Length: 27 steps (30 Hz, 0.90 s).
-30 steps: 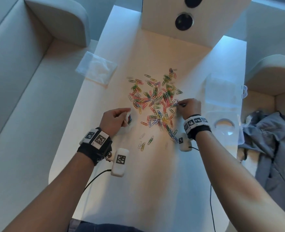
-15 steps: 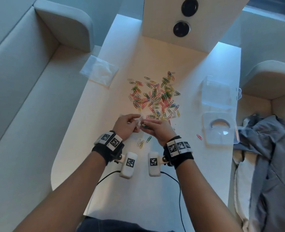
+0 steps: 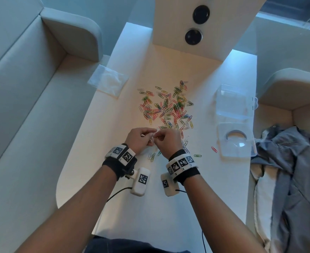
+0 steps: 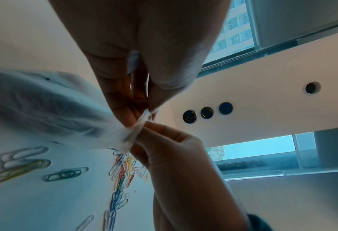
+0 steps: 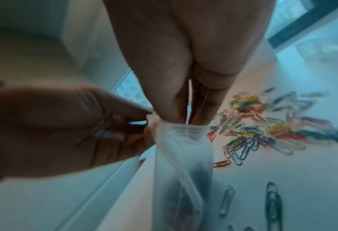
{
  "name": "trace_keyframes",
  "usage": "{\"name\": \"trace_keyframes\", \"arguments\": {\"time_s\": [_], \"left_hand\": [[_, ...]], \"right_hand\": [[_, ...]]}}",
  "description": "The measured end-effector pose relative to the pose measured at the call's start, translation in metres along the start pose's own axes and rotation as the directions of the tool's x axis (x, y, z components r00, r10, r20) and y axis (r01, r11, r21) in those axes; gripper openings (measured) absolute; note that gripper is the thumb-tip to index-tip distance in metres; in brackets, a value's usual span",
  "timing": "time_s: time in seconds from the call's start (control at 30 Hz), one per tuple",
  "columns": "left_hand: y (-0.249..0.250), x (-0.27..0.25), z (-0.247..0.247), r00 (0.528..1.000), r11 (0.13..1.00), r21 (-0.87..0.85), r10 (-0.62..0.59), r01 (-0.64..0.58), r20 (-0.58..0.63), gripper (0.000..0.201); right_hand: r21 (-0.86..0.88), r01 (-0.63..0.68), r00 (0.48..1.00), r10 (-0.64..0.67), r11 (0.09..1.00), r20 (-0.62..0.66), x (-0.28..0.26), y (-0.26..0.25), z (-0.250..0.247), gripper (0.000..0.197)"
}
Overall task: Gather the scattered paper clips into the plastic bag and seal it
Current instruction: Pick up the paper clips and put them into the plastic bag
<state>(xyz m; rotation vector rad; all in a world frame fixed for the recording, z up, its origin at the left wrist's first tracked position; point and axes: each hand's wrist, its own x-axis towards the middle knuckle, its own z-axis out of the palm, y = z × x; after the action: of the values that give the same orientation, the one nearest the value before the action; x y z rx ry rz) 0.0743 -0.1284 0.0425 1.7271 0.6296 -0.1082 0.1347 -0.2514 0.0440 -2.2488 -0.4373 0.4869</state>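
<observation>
Colourful paper clips (image 3: 167,106) lie scattered on the white table (image 3: 150,207), with a few more (image 3: 152,157) close to my wrists. A small clear plastic bag (image 4: 45,106) hangs between my hands just above the table. My left hand (image 3: 151,136) pinches one side of its mouth (image 4: 144,115). My right hand (image 3: 158,136) pinches the other side of the rim (image 4: 136,136), its fingertips (image 5: 183,115) right at the opening. In the right wrist view the bag (image 5: 182,156) hangs down with some clips dimly visible inside, and my left hand (image 5: 150,118) holds its edge.
A second clear bag (image 3: 108,82) lies at the table's left edge. A clear plastic box (image 3: 232,103) and its lid (image 3: 235,139) sit at the right, with a red clip (image 3: 214,149) and a green clip (image 3: 197,155) nearby. A grey garment (image 3: 292,170) lies on the right seat. An upright panel (image 3: 194,36) stands behind.
My right hand left the clip pile and came over to my left hand. Both hands now hold the bag's mouth together near the table's front.
</observation>
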Motion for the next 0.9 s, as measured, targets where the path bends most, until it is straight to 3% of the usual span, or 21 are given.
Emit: {"name": "trace_keyframes", "arguments": {"time_s": [0.07,0.13,0.23,0.27,0.37,0.53,0.67,0.8,0.9], "left_hand": [[0.001,0.002,-0.003,0.999,1.000,-0.008,-0.005,0.005,-0.034,0.024],[-0.001,0.004,-0.009,0.997,0.999,-0.038,-0.025,0.022,-0.075,0.023],[-0.003,0.005,-0.021,0.992,0.993,-0.096,-0.074,0.063,-0.107,0.023],[-0.002,0.005,-0.024,0.990,0.991,-0.114,-0.085,0.072,-0.113,0.024],[-0.002,0.006,-0.030,0.988,0.988,-0.131,-0.102,0.086,-0.120,0.025],[-0.006,0.005,-0.032,0.989,0.989,-0.120,-0.099,0.086,-0.107,0.023],[-0.005,0.004,-0.033,0.991,0.992,-0.100,-0.084,0.073,-0.102,0.024],[-0.006,0.007,-0.034,0.992,0.994,-0.086,-0.075,0.066,-0.103,0.025],[-0.007,0.008,-0.033,0.992,0.994,-0.090,-0.078,0.068,-0.104,0.025]], "right_hand": [[0.063,-0.036,0.997,0.041,0.997,-0.070,-0.001,0.009,-0.008,0.016],[0.027,-0.167,0.975,0.169,0.986,-0.147,-0.002,0.035,-0.021,0.028],[-0.164,-0.509,0.860,0.507,0.845,-0.062,-0.014,0.084,-0.039,0.086],[-0.190,-0.552,0.831,0.555,0.812,-0.045,-0.019,0.095,-0.038,0.098],[-0.192,-0.460,0.888,0.448,0.867,-0.102,-0.016,0.110,-0.017,0.106],[-0.114,-0.342,0.935,0.326,0.933,-0.140,0.028,0.090,0.009,0.091],[-0.223,-0.198,0.978,0.178,0.955,-0.105,0.058,0.080,0.020,0.072],[-0.255,-0.074,0.994,0.050,0.964,-0.100,0.067,0.073,0.015,0.035],[-0.316,-0.033,0.996,0.005,0.948,-0.088,0.067,0.072,0.006,0.019]]}}
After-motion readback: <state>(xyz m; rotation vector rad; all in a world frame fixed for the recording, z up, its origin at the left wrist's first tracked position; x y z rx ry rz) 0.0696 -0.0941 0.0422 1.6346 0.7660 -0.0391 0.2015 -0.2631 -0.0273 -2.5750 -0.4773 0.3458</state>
